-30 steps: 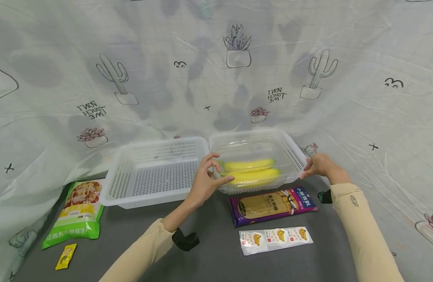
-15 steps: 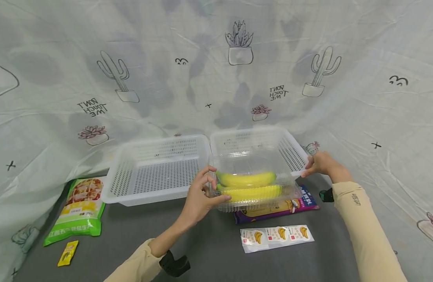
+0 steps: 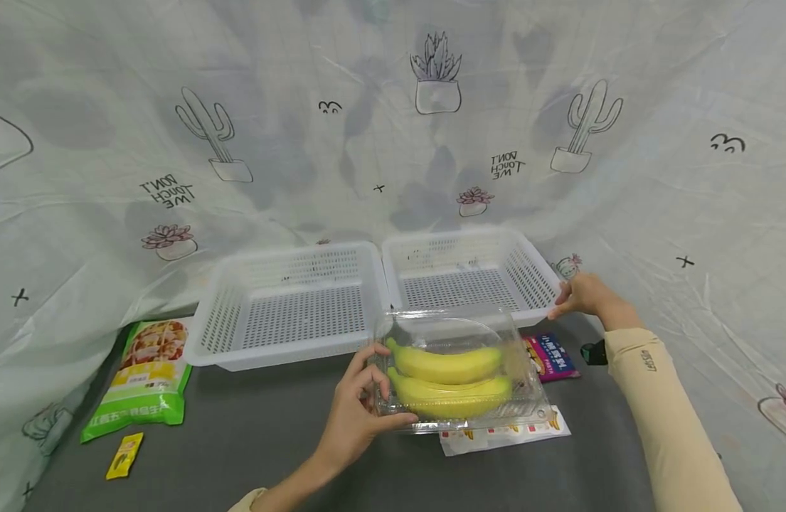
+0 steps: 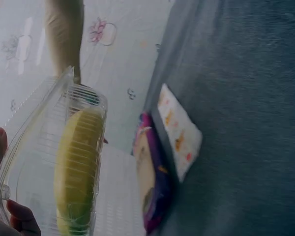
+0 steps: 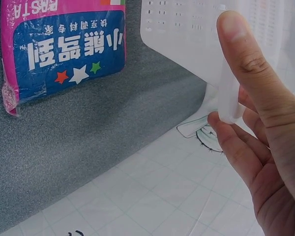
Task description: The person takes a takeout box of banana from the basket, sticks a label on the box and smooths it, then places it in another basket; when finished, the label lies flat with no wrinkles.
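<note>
A clear plastic clamshell box [image 3: 527, 398] with two yellow bananas [image 3: 453, 395] inside hangs above the table, in front of the right white basket [image 3: 402, 245]. My left hand [image 3: 354, 416] grips the box's left edge, thumb in front and fingers behind. One banana [image 4: 78, 167] shows through the ribbed wall in the left wrist view. My right hand [image 3: 587, 299] pinches the right basket's near right corner, its thumb on the rim in the right wrist view. The box partly covers a purple and blue pasta packet [image 3: 549, 358] and a strip of banana-printed labels [image 3: 508, 439].
A second white basket [image 3: 203, 348] stands to the left, touching or nearly touching the right one. Beyond it on the left lie a green food bag [image 3: 136, 380] and a small yellow packet [image 3: 124, 456]. A patterned cloth [image 3: 290, 142] rises behind and at the sides.
My left hand has lifted the banana box out of the right basket and brought it nearer, over the pasta packet and labels. My right hand has stayed at the basket corner.
</note>
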`<action>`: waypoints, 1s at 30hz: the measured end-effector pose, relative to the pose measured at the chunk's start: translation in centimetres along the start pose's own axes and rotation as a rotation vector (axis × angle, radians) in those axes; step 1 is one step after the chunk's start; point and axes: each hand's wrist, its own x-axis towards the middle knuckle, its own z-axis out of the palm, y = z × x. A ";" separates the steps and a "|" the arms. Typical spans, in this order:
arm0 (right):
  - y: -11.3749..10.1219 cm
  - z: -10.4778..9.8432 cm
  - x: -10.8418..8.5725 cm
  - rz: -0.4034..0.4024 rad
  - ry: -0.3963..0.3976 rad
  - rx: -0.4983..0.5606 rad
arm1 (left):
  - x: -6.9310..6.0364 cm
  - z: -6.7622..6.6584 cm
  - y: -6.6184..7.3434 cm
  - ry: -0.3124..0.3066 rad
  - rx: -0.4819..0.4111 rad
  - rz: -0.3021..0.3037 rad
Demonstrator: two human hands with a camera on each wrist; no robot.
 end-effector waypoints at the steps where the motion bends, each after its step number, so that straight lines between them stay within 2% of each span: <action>1: 0.0 0.0 0.0 0.002 0.000 -0.002 | -0.4 0.0 -0.2 0.006 0.012 0.022; 5: 0.0 -0.1 0.2 0.013 -0.001 -0.009 | -1.7 -0.5 -1.2 0.018 0.048 0.101; 10: 0.0 0.0 0.2 0.022 0.005 -0.016 | -3.6 -1.6 -1.9 -0.013 0.011 0.150; 17: -0.1 0.0 0.1 0.025 -0.003 -0.017 | -6.0 -3.0 -2.9 -0.026 -0.032 0.124; 23: -0.2 -0.1 0.1 0.022 -0.008 -0.019 | -7.5 -4.5 -4.4 -0.010 -0.008 0.196; 25: -0.2 -0.1 0.2 0.018 -0.005 -0.019 | -7.8 -5.2 -4.6 -0.012 -0.007 0.200; 30: -0.1 -0.1 0.1 0.002 -0.002 -0.027 | -8.7 -7.0 -5.0 -0.001 0.009 0.167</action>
